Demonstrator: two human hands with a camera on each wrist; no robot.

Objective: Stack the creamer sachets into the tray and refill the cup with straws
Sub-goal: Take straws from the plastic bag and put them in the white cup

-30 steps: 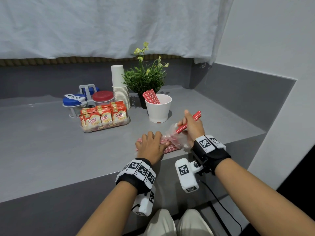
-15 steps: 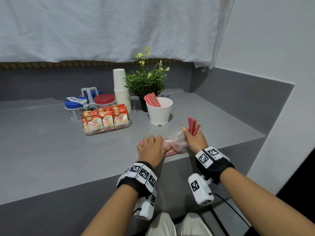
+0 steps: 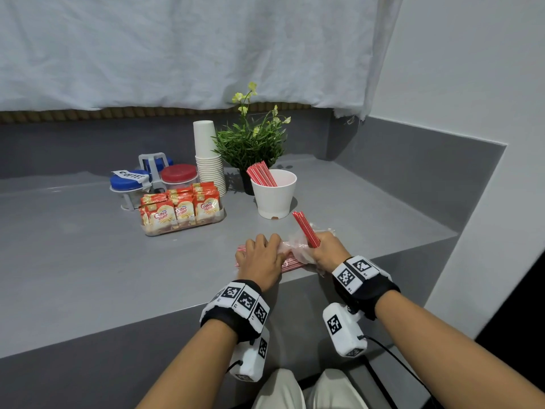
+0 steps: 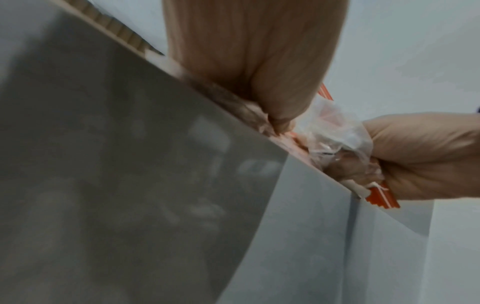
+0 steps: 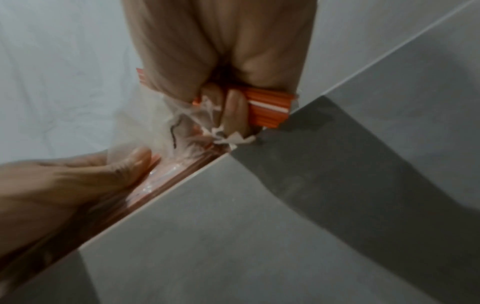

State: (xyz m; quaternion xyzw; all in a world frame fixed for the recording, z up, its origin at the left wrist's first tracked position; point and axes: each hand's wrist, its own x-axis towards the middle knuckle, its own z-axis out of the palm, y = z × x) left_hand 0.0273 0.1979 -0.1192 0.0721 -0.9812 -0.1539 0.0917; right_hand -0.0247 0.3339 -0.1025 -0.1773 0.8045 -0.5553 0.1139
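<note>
Toward the bench's [image 3: 73, 276] back left, our tray [image 3: 184, 227] already stands packed with creamer sachets [image 3: 180, 209]; that half looks done. Right of it the cup [image 3: 275, 193] holds a small lean of straws [image 3: 261, 174], with room left. At the front edge our left hand [image 3: 259, 261] lies on the straw packet [image 3: 290, 262], fingers relaxed, pressing it down. Our right hand [image 3: 327, 249] has its fingers curled tight round a fresh bundle [image 3: 306, 228], drawn from the torn plastic. Remaining, we judge: carry the bundle to the cup, repeat.

Gripped straw bundle [image 3: 306, 229] now tilted upright
</note>
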